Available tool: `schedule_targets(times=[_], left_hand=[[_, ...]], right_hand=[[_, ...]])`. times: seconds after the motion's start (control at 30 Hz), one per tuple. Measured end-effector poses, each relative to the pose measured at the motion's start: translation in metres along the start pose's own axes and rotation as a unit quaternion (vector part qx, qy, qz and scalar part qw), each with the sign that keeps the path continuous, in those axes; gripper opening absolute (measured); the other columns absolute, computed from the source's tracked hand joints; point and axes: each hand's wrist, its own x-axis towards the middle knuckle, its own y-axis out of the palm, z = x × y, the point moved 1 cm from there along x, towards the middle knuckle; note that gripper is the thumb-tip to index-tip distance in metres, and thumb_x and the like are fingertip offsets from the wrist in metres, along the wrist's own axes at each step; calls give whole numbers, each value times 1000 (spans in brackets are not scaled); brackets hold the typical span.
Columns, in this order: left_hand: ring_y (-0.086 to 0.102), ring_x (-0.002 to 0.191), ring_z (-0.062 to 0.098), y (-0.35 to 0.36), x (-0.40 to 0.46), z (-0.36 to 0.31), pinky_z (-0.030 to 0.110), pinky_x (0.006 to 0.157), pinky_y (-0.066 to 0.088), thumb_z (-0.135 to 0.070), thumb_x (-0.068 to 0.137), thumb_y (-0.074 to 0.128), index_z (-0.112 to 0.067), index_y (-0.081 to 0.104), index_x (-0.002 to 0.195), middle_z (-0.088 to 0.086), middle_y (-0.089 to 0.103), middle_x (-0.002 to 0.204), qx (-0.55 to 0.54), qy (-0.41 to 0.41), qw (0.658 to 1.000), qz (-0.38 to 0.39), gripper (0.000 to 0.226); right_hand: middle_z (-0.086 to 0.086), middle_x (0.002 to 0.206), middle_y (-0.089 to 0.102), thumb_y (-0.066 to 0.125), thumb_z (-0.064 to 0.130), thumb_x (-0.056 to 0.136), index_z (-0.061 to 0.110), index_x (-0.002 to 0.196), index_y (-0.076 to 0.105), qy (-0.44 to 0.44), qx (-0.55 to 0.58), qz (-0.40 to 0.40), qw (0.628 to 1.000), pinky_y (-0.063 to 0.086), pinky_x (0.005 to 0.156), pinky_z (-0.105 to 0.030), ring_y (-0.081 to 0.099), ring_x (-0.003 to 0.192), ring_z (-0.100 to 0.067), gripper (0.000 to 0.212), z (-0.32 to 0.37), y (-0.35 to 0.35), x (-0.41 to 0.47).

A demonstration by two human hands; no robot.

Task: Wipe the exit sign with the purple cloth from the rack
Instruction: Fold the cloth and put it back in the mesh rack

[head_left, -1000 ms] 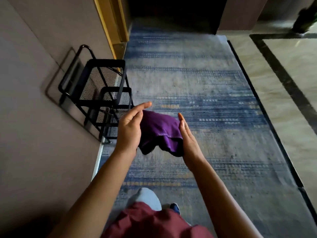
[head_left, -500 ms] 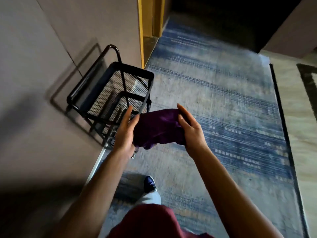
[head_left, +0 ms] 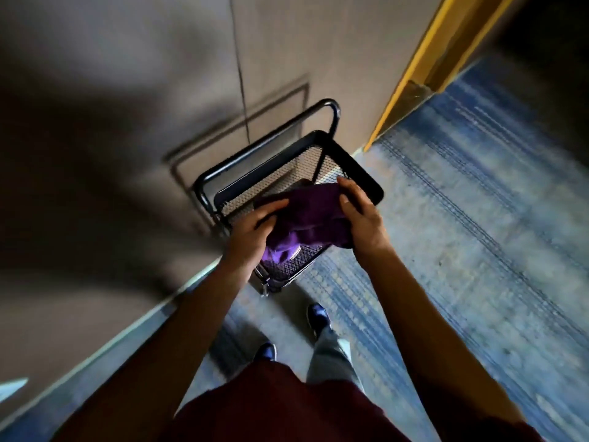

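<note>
The purple cloth (head_left: 310, 215) is bunched between both my hands, held just above the black wire-mesh rack (head_left: 363, 167). My left hand (head_left: 251, 231) grips its left end, thumb on top. My right hand (head_left: 360, 215) grips its right end, fingers curled over the far edge. A lighter purple fold hangs down below my left hand. The rack stands against the beige wall, its tube handle on the wall side. No exit sign is in view.
A beige wall (head_left: 127, 122) fills the left side. A yellow door frame (head_left: 414, 74) rises at the upper right. Blue patterned carpet (head_left: 462, 234) covers the floor on the right. My two shoes (head_left: 317, 314) stand close below the rack.
I have stepped closer and turned left toward the rack. Both hands carried the cloth from beside the rack to directly over its top basket, and my fingers closed more tightly on it.
</note>
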Motion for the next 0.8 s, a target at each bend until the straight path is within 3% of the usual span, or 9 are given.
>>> schedule_targets(times=[0.07,0.13,0.23,0.33,0.47,0.57,0.63,0.7,0.8], left_hand=[[59,114,-13,-2,16,8,19,110,41,4,101,47,-29,67,124,3,64,135,37,6,999,-33,45],[58,110,-19,-2,29,19,9,103,39,4,101,49,-15,65,131,0,64,134,70,6,994,-79,39],[62,102,-16,3,47,35,3,95,42,-6,97,64,-9,70,126,4,70,125,74,-24,980,-181,29],[63,97,-16,14,64,49,11,96,49,-23,90,76,-27,73,119,-11,71,114,76,-59,968,-230,30],[62,114,2,33,84,75,24,107,47,-23,88,79,-24,72,126,-10,69,122,150,-88,950,-260,39],[64,120,15,50,91,92,28,109,46,-19,89,77,-21,70,129,3,70,130,171,-130,936,-278,41],[66,120,21,56,92,100,34,107,50,-19,90,76,-20,69,130,6,69,132,175,-160,931,-278,41],[72,104,23,58,93,108,32,89,59,-21,91,74,-23,67,133,7,69,132,197,-186,925,-266,42],[66,62,7,57,93,115,18,56,53,-20,92,72,-27,66,134,6,71,127,212,-202,924,-247,42]], right_hand=[[20,117,74,60,9,104,22,138,64,-25,-65,57,996,54,100,-25,67,108,2,37,-10,1,35],[3,130,71,62,9,102,23,139,64,-49,-130,119,983,51,111,-36,67,120,-14,39,-20,2,69],[4,130,69,60,9,102,27,140,64,-60,-206,210,954,56,103,-29,67,119,-17,42,-30,4,111],[4,124,71,60,14,103,32,142,61,-85,-252,243,933,55,78,-10,73,102,-19,44,-41,2,143],[-10,125,74,61,9,103,28,147,58,-91,-329,275,899,62,73,-29,70,78,-15,49,-66,5,183],[-17,122,75,60,9,103,23,149,56,-80,-372,309,872,65,82,-45,70,80,-20,48,-86,6,196],[-16,119,76,60,12,104,25,148,56,-78,-386,323,860,66,74,-39,70,71,-17,47,-96,6,200],[-13,111,77,61,17,104,28,147,57,-101,-422,328,839,62,59,-26,68,62,-12,45,-104,7,202],[-11,110,77,62,24,103,33,149,54,-125,-476,328,807,61,69,-33,72,75,-22,48,-110,7,204]])
